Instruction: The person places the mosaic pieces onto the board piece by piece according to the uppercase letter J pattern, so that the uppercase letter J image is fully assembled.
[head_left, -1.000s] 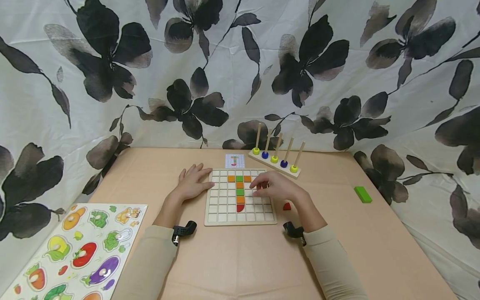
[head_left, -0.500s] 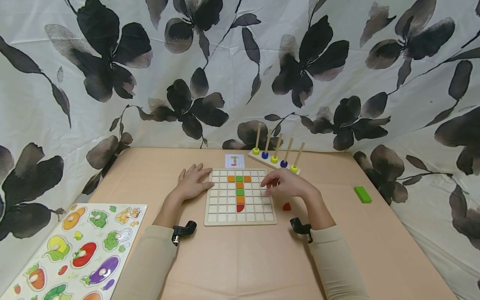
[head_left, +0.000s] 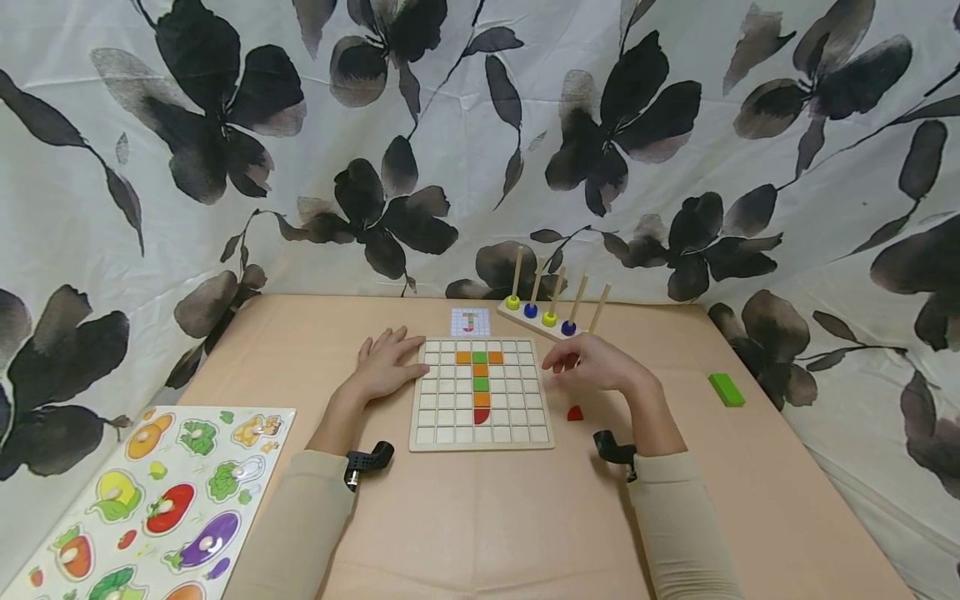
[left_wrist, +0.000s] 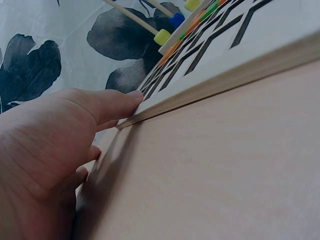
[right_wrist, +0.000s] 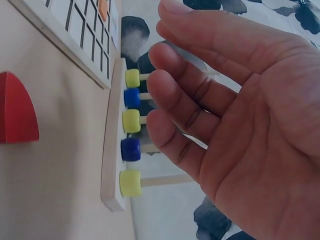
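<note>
A pale gridded board [head_left: 517,435] lies on the table with orange and green squares forming a T shape. A red rounded piece [head_left: 481,416] sits at the foot of its stem. My left hand [head_left: 386,367] rests at the board's left edge, fingers spread; in the left wrist view the thumb [left_wrist: 117,102] touches the rim. Just off the right edge hovers my right hand [head_left: 600,367], fingers loosely bent and nothing between them, the palm bare in the right wrist view. Below it on the table lies another red piece [right_wrist: 17,107] with one curved side.
Behind the board are a small pattern card [head_left: 470,322] and a slanted peg rack [right_wrist: 114,140] with yellow and blue beads. A green block [head_left: 726,389] lies far right. A vegetable puzzle board [head_left: 187,469] covers the front left.
My right hand has moved rightward from over the grid to beyond its right edge, now overlapping the nearest end of the peg rack. The left hand has stayed put.
</note>
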